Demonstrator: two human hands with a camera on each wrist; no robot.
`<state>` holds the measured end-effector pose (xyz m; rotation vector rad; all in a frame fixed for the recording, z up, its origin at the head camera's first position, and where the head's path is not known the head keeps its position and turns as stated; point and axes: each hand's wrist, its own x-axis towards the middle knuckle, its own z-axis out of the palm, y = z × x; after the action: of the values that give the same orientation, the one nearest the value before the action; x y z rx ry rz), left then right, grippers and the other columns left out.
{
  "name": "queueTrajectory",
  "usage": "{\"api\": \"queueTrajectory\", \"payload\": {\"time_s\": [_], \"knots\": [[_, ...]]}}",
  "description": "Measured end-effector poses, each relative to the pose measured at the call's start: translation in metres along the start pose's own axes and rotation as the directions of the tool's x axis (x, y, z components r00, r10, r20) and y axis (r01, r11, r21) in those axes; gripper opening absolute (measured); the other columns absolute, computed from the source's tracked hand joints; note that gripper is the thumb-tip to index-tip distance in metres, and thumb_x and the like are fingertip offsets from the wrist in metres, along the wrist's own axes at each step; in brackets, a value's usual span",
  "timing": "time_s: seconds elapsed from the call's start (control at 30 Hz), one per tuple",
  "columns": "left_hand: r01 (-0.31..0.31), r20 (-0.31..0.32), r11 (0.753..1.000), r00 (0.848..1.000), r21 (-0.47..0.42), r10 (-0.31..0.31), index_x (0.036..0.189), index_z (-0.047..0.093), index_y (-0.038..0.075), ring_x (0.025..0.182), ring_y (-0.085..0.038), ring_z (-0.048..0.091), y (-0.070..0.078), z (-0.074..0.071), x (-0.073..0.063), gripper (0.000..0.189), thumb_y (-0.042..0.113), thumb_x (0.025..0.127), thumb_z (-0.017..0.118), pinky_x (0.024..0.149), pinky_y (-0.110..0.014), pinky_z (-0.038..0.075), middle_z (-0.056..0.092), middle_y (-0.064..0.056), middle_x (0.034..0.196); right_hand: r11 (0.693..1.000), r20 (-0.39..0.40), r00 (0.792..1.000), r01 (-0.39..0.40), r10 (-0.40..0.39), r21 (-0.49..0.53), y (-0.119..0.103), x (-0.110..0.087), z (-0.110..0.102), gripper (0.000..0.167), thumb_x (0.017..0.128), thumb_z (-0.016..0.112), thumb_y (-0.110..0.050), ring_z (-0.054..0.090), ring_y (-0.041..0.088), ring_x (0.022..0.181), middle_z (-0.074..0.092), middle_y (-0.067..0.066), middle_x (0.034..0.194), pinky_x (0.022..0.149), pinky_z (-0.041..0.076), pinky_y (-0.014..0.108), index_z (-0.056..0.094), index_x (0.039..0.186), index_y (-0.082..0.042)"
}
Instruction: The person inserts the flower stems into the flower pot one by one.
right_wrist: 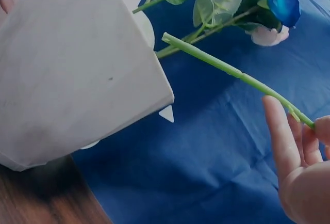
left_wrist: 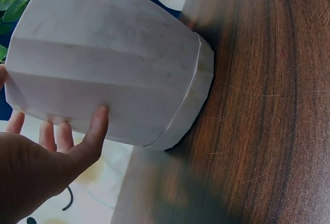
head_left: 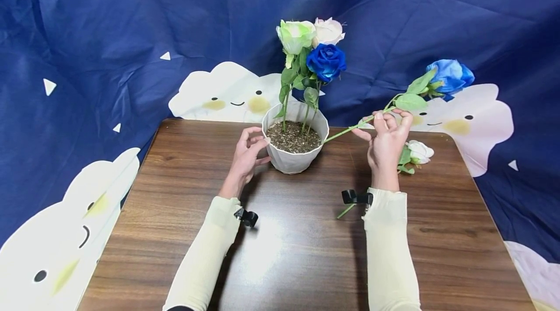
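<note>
A white faceted flowerpot filled with soil stands on the table. My left hand holds its left side, the thumb at the rim and the other fingers against the outer wall. Raised to the right of the pot, my right hand pinches the green stem of a light blue artificial rose. The bloom points up and right. In the right wrist view the stem's cut end is near the pot's rim, apart from the soil. A green-white rose, a pale pink rose and a dark blue rose stand upright in the pot.
A white rose lies on the wooden table beneath the right forearm, its stem end showing by the wrist. Behind the table hangs a blue cloth with cloud patterns. Each wrist bears a small black camera.
</note>
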<state>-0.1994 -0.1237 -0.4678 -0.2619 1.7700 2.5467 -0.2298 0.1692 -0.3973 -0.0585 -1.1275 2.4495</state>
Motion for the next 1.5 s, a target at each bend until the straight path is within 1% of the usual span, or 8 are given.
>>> {"api": "queueTrajectory", "payload": {"time_s": [0.47,0.87,1.1,1.2,1.27,1.33,1.4,1.5], "knots": [[0.000,0.005,1.000,1.000,0.004,0.000,0.130,0.050,0.009,0.104,-0.017,0.054,-0.001,-0.001,0.001,0.042,0.005,0.093,0.067,0.091,-0.062,0.057,0.049,-0.007,0.114,0.979,0.124,0.992,0.036,-0.011,-0.203,0.016,-0.004,0.023,0.024,0.099,0.051,0.008,0.063,0.030,0.081,0.054,0.017,0.101,0.057,0.065,0.037,0.039,0.112,-0.007],[-0.005,0.002,1.000,1.000,0.001,0.005,0.133,0.049,0.008,0.103,-0.018,0.055,0.001,-0.001,0.000,0.044,0.006,0.093,0.067,0.090,-0.060,0.058,0.049,-0.007,0.114,0.910,0.338,0.941,0.149,-0.010,-0.388,0.040,-0.014,0.033,0.025,0.099,0.053,0.007,0.068,0.028,0.085,0.055,0.018,0.105,0.064,0.066,0.036,0.041,0.114,-0.009],[-0.006,0.002,1.000,1.000,0.008,0.006,0.129,0.051,0.011,0.103,-0.017,0.055,0.000,-0.002,0.000,0.041,0.008,0.092,0.069,0.091,-0.060,0.057,0.049,-0.006,0.113,0.866,0.375,0.927,0.189,-0.003,-0.462,0.055,-0.020,0.034,0.027,0.097,0.053,0.008,0.067,0.019,0.085,0.057,0.015,0.101,0.066,0.065,0.031,0.043,0.118,-0.005],[-0.008,0.003,1.000,1.000,0.008,0.008,0.128,0.052,0.012,0.104,-0.018,0.054,0.000,-0.002,0.000,0.041,0.008,0.092,0.069,0.090,-0.060,0.058,0.049,-0.006,0.113,0.832,0.399,0.917,0.219,0.003,-0.509,0.060,-0.023,0.035,0.028,0.097,0.054,0.008,0.066,0.018,0.084,0.058,0.014,0.101,0.066,0.064,0.027,0.043,0.122,-0.001],[-0.008,0.002,1.000,1.000,0.008,0.008,0.128,0.052,0.013,0.103,-0.018,0.054,0.000,-0.002,0.000,0.041,0.008,0.091,0.069,0.090,-0.060,0.058,0.049,-0.006,0.113,0.794,0.430,0.903,0.261,0.000,-0.549,0.063,-0.024,0.036,0.028,0.098,0.055,0.006,0.066,0.020,0.084,0.060,0.018,0.101,0.065,0.063,0.024,0.043,0.122,0.002],[-0.006,0.001,1.000,1.000,0.008,0.006,0.128,0.052,0.013,0.102,-0.017,0.055,0.000,-0.002,0.000,0.042,0.008,0.091,0.069,0.090,-0.060,0.058,0.050,-0.006,0.112,0.745,0.474,0.881,0.323,-0.011,-0.583,0.065,-0.026,0.037,0.028,0.097,0.056,0.005,0.067,0.026,0.084,0.062,0.023,0.102,0.064,0.061,0.020,0.044,0.122,0.004],[-0.002,0.003,1.000,1.000,0.007,0.002,0.129,0.052,0.012,0.101,-0.017,0.055,0.000,-0.002,0.000,0.042,0.007,0.091,0.069,0.091,-0.060,0.058,0.050,-0.005,0.112,0.680,0.525,0.850,0.405,-0.035,-0.611,0.067,-0.027,0.038,0.030,0.096,0.058,0.004,0.068,0.032,0.084,0.065,0.025,0.101,0.063,0.060,0.019,0.044,0.122,0.005],[-0.001,0.006,1.000,1.000,0.007,0.001,0.130,0.051,0.012,0.100,-0.016,0.056,0.001,-0.002,0.001,0.043,0.007,0.091,0.069,0.091,-0.061,0.057,0.050,-0.005,0.111,0.579,0.604,0.793,0.529,-0.078,-0.620,0.071,-0.029,0.039,0.034,0.094,0.061,0.004,0.069,0.036,0.084,0.068,0.023,0.098,0.066,0.059,0.021,0.046,0.124,0.006]]}}
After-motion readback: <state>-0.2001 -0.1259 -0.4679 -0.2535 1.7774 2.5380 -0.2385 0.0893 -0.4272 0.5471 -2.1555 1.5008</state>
